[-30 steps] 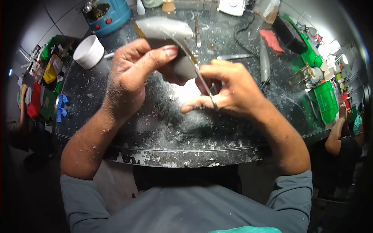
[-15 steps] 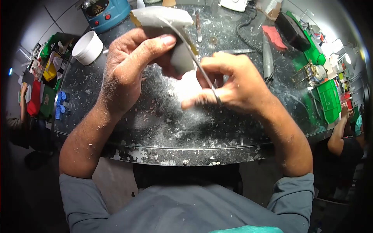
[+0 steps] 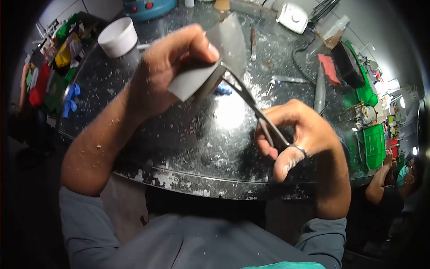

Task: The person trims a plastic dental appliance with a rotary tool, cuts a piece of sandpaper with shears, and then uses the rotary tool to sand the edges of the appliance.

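Observation:
My left hand (image 3: 163,74) is closed round a thin, bent grey sheet (image 3: 230,42), the thumb pressed on its surface. One flap of the sheet rises behind the fingers; another hangs below them toward me. My right hand (image 3: 309,127) holds a pair of metal scissors (image 3: 248,96), thumb through one ring handle. Their blades are parted slightly, and the tips meet the sheet's edge beside my left thumb. Part of the blades is hidden by the sheet. Pale dust and crumbs cling to my left forearm.
Dust and chips litter the black worktop (image 3: 179,154). A white bowl (image 3: 118,38), a blue device (image 3: 150,10), a knife (image 3: 253,45), a red piece (image 3: 329,68) and a green tray (image 3: 373,145) stand or lie around. Another person (image 3: 389,188) sits at the right.
My right hand and the scissors have moved down and right. My left hand has turned, tilting the sheet, and the blades now point up-left at its edge. The view has shifted slightly.

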The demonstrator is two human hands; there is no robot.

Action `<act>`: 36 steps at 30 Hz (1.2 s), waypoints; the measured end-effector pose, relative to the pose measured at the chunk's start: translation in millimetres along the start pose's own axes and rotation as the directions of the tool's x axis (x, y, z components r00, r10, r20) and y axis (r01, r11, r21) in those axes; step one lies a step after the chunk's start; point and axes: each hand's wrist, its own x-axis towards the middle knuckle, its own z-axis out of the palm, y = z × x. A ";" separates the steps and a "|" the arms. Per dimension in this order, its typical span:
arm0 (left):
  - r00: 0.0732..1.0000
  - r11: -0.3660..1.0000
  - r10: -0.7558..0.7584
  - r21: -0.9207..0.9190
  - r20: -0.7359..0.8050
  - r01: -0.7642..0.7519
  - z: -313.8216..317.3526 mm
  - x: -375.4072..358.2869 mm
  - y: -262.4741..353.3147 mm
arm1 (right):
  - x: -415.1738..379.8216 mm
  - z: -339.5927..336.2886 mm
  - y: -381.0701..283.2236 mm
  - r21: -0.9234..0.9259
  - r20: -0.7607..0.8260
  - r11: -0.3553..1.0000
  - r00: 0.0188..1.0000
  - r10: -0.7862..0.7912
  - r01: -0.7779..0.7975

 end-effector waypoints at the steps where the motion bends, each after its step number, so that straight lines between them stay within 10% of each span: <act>1: 0.998 0.996 0.051 0.069 -0.021 -0.049 1.0 0.3 -1.7 | 0.6 1.0 -0.1 -0.010 -0.016 1.000 1.000 -0.005 0.005; 3: 0.980 0.753 -0.198 -0.642 -0.007 0.147 2.5 0.3 -2.0 | 1.7 6.1 1.1 0.092 -0.086 0.995 0.996 0.037 -0.029; 5: 0.960 0.671 -0.275 -0.706 0.048 0.228 -0.8 -0.6 -8.7 | 3.0 10.5 2.6 0.132 -0.144 0.991 0.989 0.028 -0.008; 6: 0.979 0.844 0.005 -0.524 -0.204 -0.114 8.6 1.8 -20.6 | 4.3 11.3 2.8 0.136 -0.154 0.991 0.988 0.019 0.003; 13: 0.987 0.853 -0.104 -0.522 -0.125 0.024 -1.0 -0.6 -21.9 | 4.3 6.3 -1.2 0.010 -0.193 1.000 0.981 0.004 -0.002; 15: 0.980 0.611 -0.144 -0.767 0.135 0.195 3.2 9.3 -10.7 | 5.2 7.5 1.7 0.061 -0.205 0.998 0.979 -0.004 0.016; 23: 0.955 0.882 -0.288 -0.406 -0.064 0.239 -1.9 -1.1 -1.8 | 6.5 8.4 -0.9 0.040 -0.125 0.990 0.983 -0.131 0.137; 27: 0.882 0.592 -0.469 -0.754 -0.035 0.285 1.3 3.3 4.8 | 5.2 10.1 -2.2 0.087 -0.134 0.992 0.988 -0.078 0.090; 29: 0.961 0.745 -0.264 -0.650 -0.081 0.150 4.9 -0.5 -5.6 | 5.3 11.2 -0.4 0.155 -0.134 0.985 0.989 -0.057 0.078; 32: 0.960 0.450 -0.279 -0.878 0.032 0.160 3.1 2.2 -3.5 | 5.4 11.3 -0.1 0.261 -0.114 0.960 0.991 -0.072 0.100; 36: 0.952 0.536 -0.304 -0.829 -0.014 0.159 7.6 5.7 -1.8 | 4.7 10.0 4.4 0.227 -0.112 0.968 0.991 -0.078 0.102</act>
